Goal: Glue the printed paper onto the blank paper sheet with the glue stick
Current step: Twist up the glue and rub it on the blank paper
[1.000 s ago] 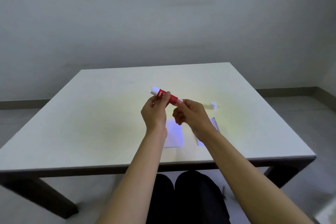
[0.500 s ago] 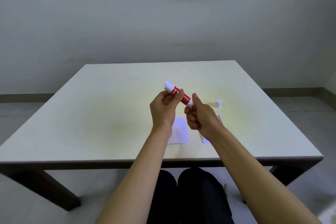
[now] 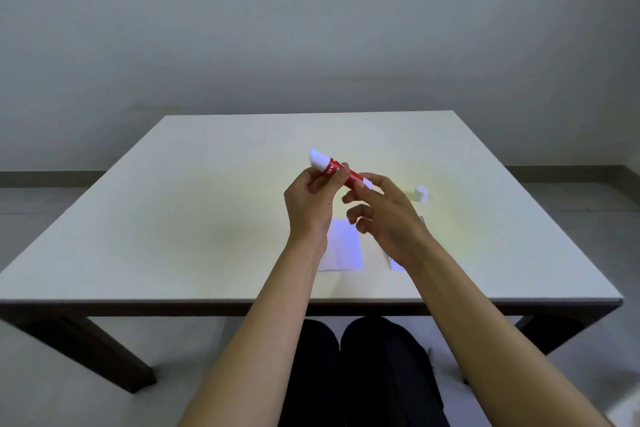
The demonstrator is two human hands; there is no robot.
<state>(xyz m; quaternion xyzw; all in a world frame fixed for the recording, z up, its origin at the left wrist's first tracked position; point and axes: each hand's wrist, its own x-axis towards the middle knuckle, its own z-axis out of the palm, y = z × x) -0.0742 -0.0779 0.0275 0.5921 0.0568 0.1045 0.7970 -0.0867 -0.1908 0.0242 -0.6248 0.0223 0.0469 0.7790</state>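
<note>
The left hand (image 3: 309, 204) gripped the red glue stick (image 3: 337, 170) above the table (image 3: 173, 218), its white tip slanting up and away. The right hand (image 3: 384, 218) pinched the base end, other fingers loosely curled. Beneath them the blank paper sheet (image 3: 344, 246) lay near the front edge, the printed paper (image 3: 394, 262) just beside it, mostly hidden. The white cap (image 3: 421, 193) stood apart to the right, with wide bare tabletop all around.

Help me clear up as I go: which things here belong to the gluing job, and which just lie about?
Belong:
- red glue stick, held by left hand, right hand at its base
- blank white paper sheet
- printed paper, mostly hidden
- small white cap

Lying about:
- nothing on the white table
</note>
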